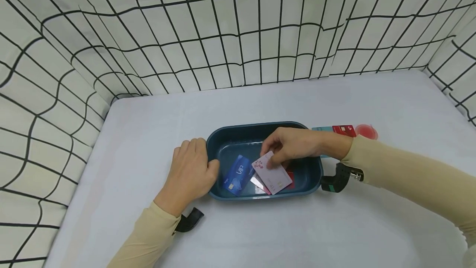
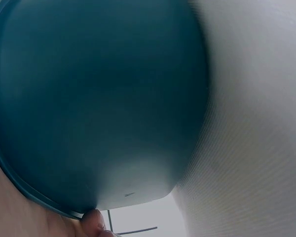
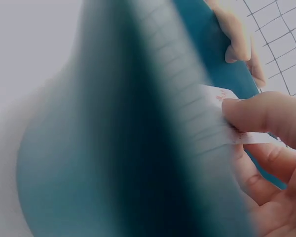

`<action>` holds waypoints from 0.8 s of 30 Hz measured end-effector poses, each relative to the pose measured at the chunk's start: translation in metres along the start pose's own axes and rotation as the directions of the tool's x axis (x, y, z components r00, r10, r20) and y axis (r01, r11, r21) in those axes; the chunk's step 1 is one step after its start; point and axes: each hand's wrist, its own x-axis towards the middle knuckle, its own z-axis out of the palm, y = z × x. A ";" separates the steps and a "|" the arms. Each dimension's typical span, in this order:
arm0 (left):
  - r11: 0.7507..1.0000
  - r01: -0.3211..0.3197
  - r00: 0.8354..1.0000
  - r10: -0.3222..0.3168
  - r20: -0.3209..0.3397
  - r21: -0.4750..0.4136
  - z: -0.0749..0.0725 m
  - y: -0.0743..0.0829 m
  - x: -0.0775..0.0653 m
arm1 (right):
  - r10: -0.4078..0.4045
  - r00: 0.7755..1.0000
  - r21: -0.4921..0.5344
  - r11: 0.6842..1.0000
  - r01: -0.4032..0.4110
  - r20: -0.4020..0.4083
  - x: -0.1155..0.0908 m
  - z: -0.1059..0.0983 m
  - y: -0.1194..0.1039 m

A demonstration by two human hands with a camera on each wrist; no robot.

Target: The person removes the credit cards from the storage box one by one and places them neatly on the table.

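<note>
A dark blue plastic tray (image 1: 312, 177) sits on the white table. My left hand (image 1: 191, 168) grips its left end, with the thumb over the rim and the fingertips (image 2: 92, 222) showing at the edge in the left wrist view. Inside the tray, my right hand (image 1: 291, 146) pinches a pale pink card (image 1: 273, 177) between thumb and fingers. Its red flower print (image 3: 224, 94) shows in the right wrist view. A blue card (image 1: 239, 174) marked VIP lies left of it on the tray floor. Partly hidden under the pale card are a white-and-pink card (image 1: 258, 182) and a red card (image 1: 291, 180).
Right of the tray, partly behind my right forearm, lie a red card (image 1: 345, 130), a light blue card (image 1: 321, 129) and a translucent red disc (image 1: 367, 131). Black grid mesh (image 1: 241, 32) over white walls borders the table (image 1: 148, 115) at the back and sides.
</note>
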 end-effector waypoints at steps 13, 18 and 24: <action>1.000 0.007 1.000 -0.007 0.013 -0.008 0.000 0.000 0.001 | -0.025 0.999 0.070 0.997 0.023 0.027 0.002 0.001 0.005; 1.000 0.010 1.000 -0.010 0.016 -0.007 0.000 0.001 0.001 | -0.034 0.999 0.051 0.998 0.034 0.003 0.002 0.002 0.004; 1.000 0.010 1.000 -0.010 0.013 -0.008 0.000 0.001 0.001 | -0.042 0.999 0.038 0.998 0.042 -0.006 0.003 0.004 0.004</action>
